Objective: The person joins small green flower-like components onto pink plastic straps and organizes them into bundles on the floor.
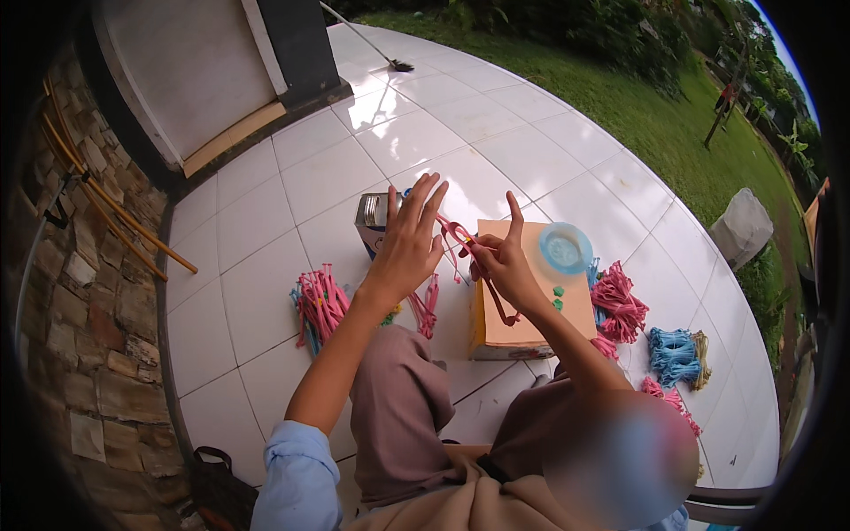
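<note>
My left hand (409, 232) is raised over the tiles with its fingers stretched and apart. A pink cord (457, 232) runs in a loop between the two hands, its far end close to my left fingers; whether it touches them I cannot tell. My right hand (501, 260) pinches this cord between thumb and fingers, index finger pointing up. A tail of the cord hangs below my right hand, in front of a cardboard box (496, 332). On the box top stand a round light-blue plastic container (565, 248) and small green pieces (558, 298).
Bundles of pink cords (320, 301) lie left of my knee, with loose pink cords (425, 305) nearer the box. A metal can (372, 217) stands behind my left hand. Pink bundles (617, 301) and a blue bundle (674, 357) lie right. A broom (398, 65) rests far off.
</note>
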`<control>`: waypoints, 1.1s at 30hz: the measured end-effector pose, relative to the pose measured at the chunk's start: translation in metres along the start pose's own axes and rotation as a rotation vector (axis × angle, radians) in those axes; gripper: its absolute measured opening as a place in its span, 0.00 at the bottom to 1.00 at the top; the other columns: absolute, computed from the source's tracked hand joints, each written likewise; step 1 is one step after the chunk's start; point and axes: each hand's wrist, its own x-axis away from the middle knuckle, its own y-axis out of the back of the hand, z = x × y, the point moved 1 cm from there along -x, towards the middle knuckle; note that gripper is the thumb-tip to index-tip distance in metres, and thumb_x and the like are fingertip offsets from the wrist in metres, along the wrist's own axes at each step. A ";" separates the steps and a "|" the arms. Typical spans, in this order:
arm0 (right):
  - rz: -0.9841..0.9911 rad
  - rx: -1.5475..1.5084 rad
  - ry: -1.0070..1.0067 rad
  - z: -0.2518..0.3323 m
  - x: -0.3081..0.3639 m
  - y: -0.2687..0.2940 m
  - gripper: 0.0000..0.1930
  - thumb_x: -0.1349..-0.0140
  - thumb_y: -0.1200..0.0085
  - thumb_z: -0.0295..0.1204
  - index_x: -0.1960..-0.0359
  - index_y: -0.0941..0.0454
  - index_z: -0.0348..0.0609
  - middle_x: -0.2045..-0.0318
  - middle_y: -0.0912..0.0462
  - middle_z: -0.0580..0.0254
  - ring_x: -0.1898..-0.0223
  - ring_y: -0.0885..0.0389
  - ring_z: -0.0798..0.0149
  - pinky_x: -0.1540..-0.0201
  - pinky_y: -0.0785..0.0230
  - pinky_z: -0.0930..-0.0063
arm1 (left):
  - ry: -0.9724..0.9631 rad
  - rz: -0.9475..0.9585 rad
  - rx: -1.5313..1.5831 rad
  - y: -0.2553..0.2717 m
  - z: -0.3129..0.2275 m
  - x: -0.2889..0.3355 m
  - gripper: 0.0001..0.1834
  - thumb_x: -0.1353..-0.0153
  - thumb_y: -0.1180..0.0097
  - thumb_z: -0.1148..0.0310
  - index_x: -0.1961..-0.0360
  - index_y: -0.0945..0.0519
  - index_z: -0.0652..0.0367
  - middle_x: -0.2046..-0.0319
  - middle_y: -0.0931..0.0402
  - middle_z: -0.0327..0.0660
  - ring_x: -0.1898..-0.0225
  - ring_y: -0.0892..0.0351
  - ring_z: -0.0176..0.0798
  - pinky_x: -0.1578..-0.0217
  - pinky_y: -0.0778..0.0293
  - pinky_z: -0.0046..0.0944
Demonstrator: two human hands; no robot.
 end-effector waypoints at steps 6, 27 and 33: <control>0.100 0.514 0.077 0.032 0.009 0.012 0.42 0.44 0.46 0.25 0.35 0.65 0.51 0.78 0.22 0.56 0.76 0.24 0.62 0.69 0.33 0.71 | -0.122 0.331 0.270 -0.007 -0.004 0.009 0.12 0.45 0.47 0.69 0.60 0.29 0.61 0.69 0.29 0.45 0.69 0.26 0.48 0.67 0.31 0.42; -0.019 -0.089 -0.220 0.027 0.018 0.067 0.30 0.48 0.40 0.27 0.45 0.41 0.38 0.63 0.26 0.57 0.60 0.25 0.68 0.60 0.33 0.78 | 0.179 -0.031 0.683 -0.028 -0.001 0.032 0.06 0.35 0.60 0.71 0.65 0.35 0.62 0.75 0.33 0.44 0.74 0.32 0.37 0.71 0.35 0.34; -0.172 -0.202 0.032 0.040 0.018 0.052 0.25 0.48 0.43 0.21 0.48 0.37 0.38 0.69 0.26 0.63 0.67 0.24 0.72 0.64 0.32 0.80 | 0.122 -0.121 0.673 -0.031 -0.002 0.031 0.06 0.36 0.58 0.70 0.67 0.33 0.62 0.76 0.37 0.39 0.75 0.37 0.32 0.72 0.38 0.30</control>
